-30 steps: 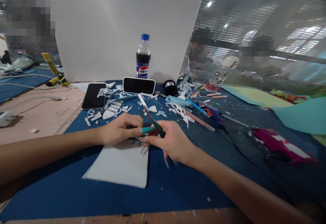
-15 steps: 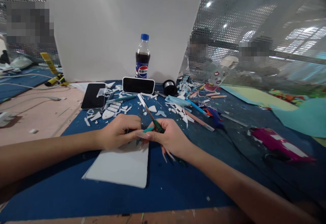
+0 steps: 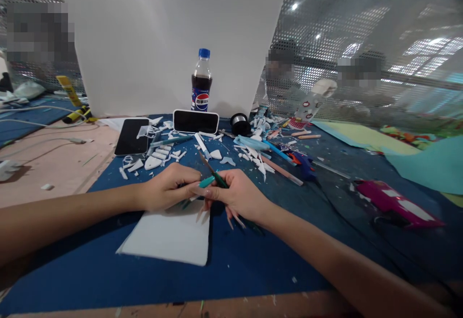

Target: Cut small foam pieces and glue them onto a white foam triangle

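Observation:
My left hand (image 3: pixel 166 187) is closed around a small teal stick-like piece (image 3: pixel 206 181); most of it is hidden in the fingers. My right hand (image 3: pixel 244 195) meets it thumb to thumb. Its fingers hold a slim tool with a dark green handle (image 3: pixel 220 180) and a narrow metal tip pointing away to the upper left. The teal piece lies between the two hands, close to the tool's handle. Beneath them, a white sheet (image 3: pixel 170 238) rests on the blue mat (image 3: pixel 253 269).
White offcuts (image 3: pixel 154 162) litter the mat behind my hands. Beyond are a phone (image 3: pixel 132 137), a white-framed phone (image 3: pixel 196 121), a cola bottle (image 3: pixel 201 86) and a wire spool (image 3: pixel 240 124). At right lie a glue gun (image 3: pixel 304 163) and a magenta object (image 3: pixel 396 203).
The green-handled tool's tip has drawn back toward my hands, now short of the white strip behind it. More of the teal piece shows between my fingers.

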A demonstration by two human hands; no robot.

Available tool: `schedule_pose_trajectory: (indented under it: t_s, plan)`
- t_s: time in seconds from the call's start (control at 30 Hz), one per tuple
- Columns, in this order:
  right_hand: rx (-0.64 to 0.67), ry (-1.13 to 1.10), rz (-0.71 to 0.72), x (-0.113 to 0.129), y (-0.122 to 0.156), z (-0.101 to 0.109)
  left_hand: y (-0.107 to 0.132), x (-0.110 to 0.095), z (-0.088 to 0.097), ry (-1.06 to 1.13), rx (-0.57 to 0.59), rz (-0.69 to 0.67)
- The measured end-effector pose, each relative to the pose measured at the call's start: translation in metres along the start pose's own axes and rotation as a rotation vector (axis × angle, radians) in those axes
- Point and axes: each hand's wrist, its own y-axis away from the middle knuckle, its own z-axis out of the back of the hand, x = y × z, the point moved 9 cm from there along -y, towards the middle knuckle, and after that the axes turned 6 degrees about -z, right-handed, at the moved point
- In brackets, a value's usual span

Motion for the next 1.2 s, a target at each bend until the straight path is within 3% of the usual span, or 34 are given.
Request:
schedule_pose_trajectory:
  t_s: [0.17, 0.37, 0.5, 0.6, 0.7, 0.9, 1.07, 1.2]
  plan:
    - [-0.022, -0.016, 0.003, 0.001, 0.001, 0.002, 0.001, 0.003, 0.0, -0.048, 0.001, 0.017]
    - [-0.039, -0.017, 0.012, 0.005, 0.003, 0.002, 0.003, 0.001, 0.011, -0.171, -0.134, -0.008]
    - [-0.096, 0.029, 0.01, 0.008, 0.006, 0.005, 0.009, 0.012, 0.023, -0.283, -0.246, 0.12]
    - [-0.138, 0.04, 0.037, 0.012, 0.009, 0.009, 0.02, 0.026, 0.037, -0.452, -0.419, 0.291]
    - [-0.185, 0.043, 0.05, 0.013, 0.01, 0.015, 0.028, 0.026, 0.044, -0.613, -0.524, 0.333]
    - [-0.323, 0.028, 0.104, 0.014, 0.013, 0.028, 0.012, 0.005, 0.021, -0.402, -0.267, 0.03]
    - [-0.279, -0.004, 0.094, 0.011, 0.012, 0.024, 0.007, 0.009, 0.013, -0.324, -0.15, 0.025]
    - [-0.23, -0.009, 0.065, 0.01, 0.01, 0.019, 0.007, 0.007, 0.014, -0.37, -0.168, -0.021]
